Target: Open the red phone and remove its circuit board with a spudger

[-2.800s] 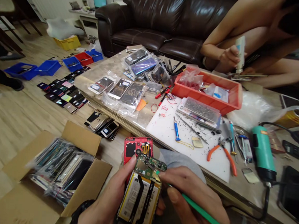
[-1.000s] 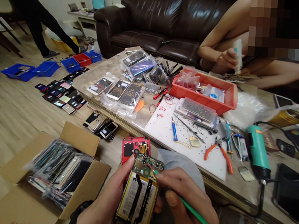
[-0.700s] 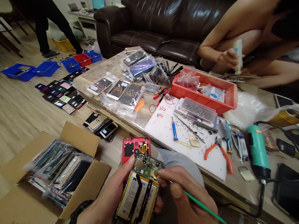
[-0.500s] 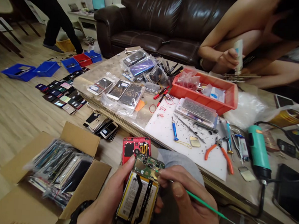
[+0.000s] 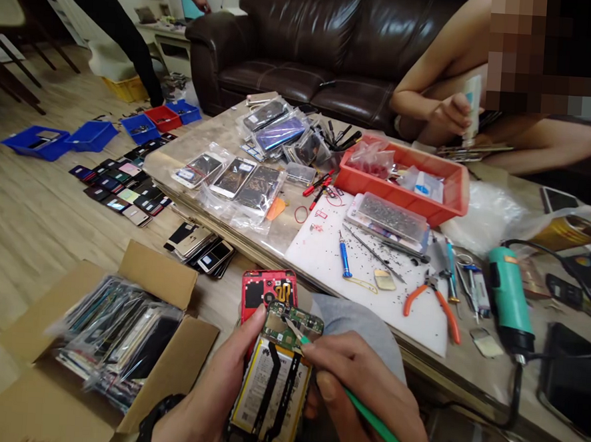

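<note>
My left hand (image 5: 215, 383) is closed around an opened smartphone (image 5: 271, 393), its battery and green circuit board (image 5: 293, 331) bare. Behind the phone's upper end, a red back cover (image 5: 256, 292) shows, also in or against that hand. Green tweezers (image 5: 359, 408) are pinched in my right hand (image 5: 365, 385), and their pale pointed tip touches or hovers just over the circuit board. My right fingers rest close to the phone's right edge.
A cardboard box (image 5: 166, 366) of bagged phones stands at left. On the table are a white mat (image 5: 318, 249), orange-handled pliers (image 5: 433, 303), a red-orange bin (image 5: 402, 197) and a teal heat tool (image 5: 511, 294). A seated person (image 5: 447, 113) holds a pale object across the table.
The tweezers have turned in my right hand and their tip has moved left over the circuit board. At the back left, a standing person's arm has reached further right.
</note>
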`<state>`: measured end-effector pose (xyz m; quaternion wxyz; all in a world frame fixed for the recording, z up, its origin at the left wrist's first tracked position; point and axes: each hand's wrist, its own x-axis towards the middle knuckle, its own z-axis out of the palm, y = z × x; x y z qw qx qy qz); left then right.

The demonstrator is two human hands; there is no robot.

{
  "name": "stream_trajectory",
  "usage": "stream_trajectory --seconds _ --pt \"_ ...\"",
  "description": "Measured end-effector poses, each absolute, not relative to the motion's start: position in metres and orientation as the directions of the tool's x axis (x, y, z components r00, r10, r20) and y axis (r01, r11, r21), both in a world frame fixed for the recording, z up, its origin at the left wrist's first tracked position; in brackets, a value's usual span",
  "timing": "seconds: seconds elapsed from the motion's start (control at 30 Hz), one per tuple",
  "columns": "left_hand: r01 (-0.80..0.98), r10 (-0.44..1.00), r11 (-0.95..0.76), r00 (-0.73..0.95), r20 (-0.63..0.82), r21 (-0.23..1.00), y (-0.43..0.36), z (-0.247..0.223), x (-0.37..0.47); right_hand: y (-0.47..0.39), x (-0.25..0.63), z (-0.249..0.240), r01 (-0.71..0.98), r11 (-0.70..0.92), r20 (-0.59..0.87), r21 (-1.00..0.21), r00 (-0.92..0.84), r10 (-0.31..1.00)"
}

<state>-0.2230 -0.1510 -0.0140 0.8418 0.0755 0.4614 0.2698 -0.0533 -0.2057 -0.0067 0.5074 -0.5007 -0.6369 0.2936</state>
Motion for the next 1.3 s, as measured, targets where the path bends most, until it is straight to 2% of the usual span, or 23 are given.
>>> stream_trajectory --seconds 0.1,0.3,0.47,0.6,0.73,0.97,1.13,1.3 --pt "-0.383 0.544 0.831 0.409 -0.733 0.403 -0.152 -0.012 -0.223 -0.206 -0.054 -0.007 0.338 0.338 0.367 -0.878 0.023 0.930" --pt "-0.384 0.516 0.850 0.475 -0.713 0.360 -0.150 -0.009 -0.222 -0.208 -0.056 -0.012 0.433 0.389 0.420 -0.813 -0.026 0.907" --pt "-0.387 0.532 0.842 0.479 -0.698 0.377 -0.147 -0.009 -0.221 -0.207 -0.057 -0.020 0.464 0.435 0.472 -0.772 -0.041 0.881" --pt "-0.375 0.529 0.845 0.473 -0.705 0.382 -0.149 -0.011 -0.221 -0.208 -0.059 -0.024 0.463 0.407 0.459 -0.787 -0.001 0.888" --pt "-0.375 0.532 0.841 0.444 -0.721 0.390 -0.150 -0.010 -0.222 -0.208 -0.060 -0.021 0.390 0.362 0.410 -0.847 0.045 0.911" --pt "-0.404 0.579 0.810 0.429 -0.694 0.426 -0.151 -0.012 -0.224 -0.207 -0.056 -0.018 0.300 0.417 0.440 -0.858 0.011 0.898" --pt "-0.408 0.554 0.822 0.411 -0.724 0.398 -0.153 -0.018 -0.227 -0.207 -0.059 -0.019 0.133 0.374 0.386 -0.918 0.082 0.919" --pt "-0.396 0.542 0.828 0.391 -0.743 0.396 -0.154 -0.018 -0.228 -0.206 -0.064 -0.016 0.068 0.347 0.353 -0.935 0.130 0.926"
